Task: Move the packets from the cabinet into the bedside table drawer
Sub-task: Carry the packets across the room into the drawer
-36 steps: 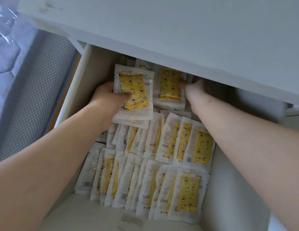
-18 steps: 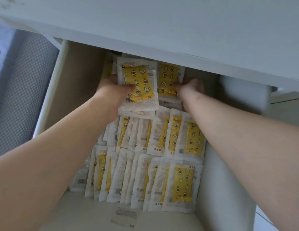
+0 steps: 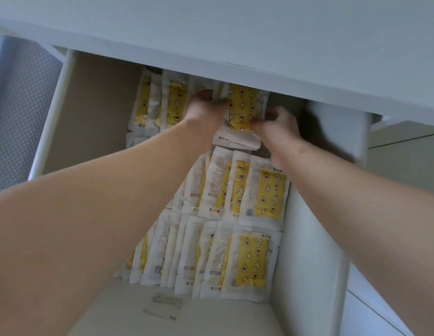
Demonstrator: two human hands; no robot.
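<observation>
Grip: our left hand [image 3: 206, 110] and right hand [image 3: 280, 128] clamp the held stack [image 3: 243, 110] of packets between them. The left fingers curl round its left edge and the right fingers pinch its lower right edge.
Held stack place: upper centre of the frame, at the back of the drawer [image 3: 305, 238], partly under the white tabletop [image 3: 235, 32].
Packet look: we see white-bordered sachets, each with a yellow panel printed with small stars, moons and flower shapes.
Back-left packets [image 3: 160, 105]: they stand on edge just left of our left hand.
Middle row [image 3: 269, 190]: overlapping packets at centre right, just below our right hand.
Front row [image 3: 252, 260]: lower centre, lapped like shingles, and the rightmost shows its full face.
Paper slip [image 3: 165, 304]: flat on the drawer floor, bottom centre.
Grey fabric [image 3: 17, 105]: far left, outside the drawer.
</observation>
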